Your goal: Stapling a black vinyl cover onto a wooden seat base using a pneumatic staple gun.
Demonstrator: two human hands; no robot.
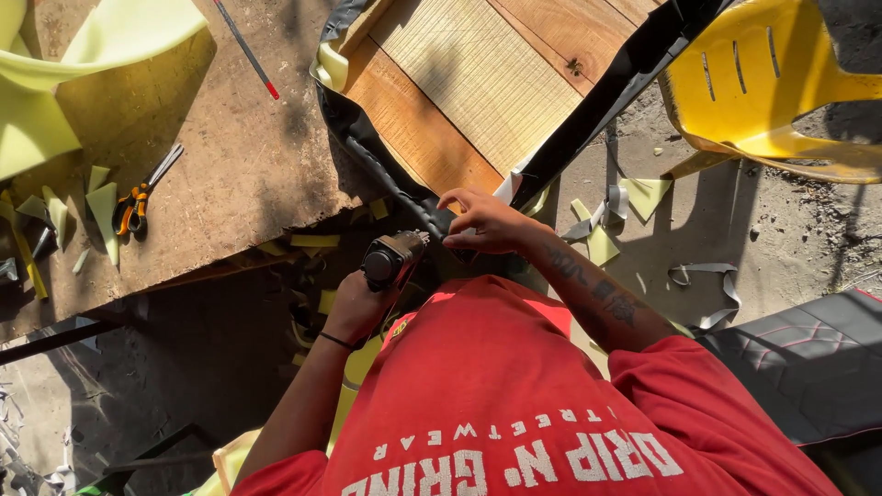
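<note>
Close in: left hand point(354, 308) clenched around staple gun point(393, 260), nose aimed at corner of wooden seat frame point(459, 87). Right hand point(482, 222) pinches black vinyl cover point(367, 152) taut over that corner. Vinyl already wrapped along left and right edges; near corner seemingly unfastened. Pale foam scraps point(315, 241), orange-handled scissors point(136, 204) on workbench point(239, 156); yellow chair point(781, 83) beyond.

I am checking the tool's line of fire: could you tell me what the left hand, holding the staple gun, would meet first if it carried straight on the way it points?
Probably the black covering at the wooden panel's edge, beside the right hand; depth is unclear.
</note>
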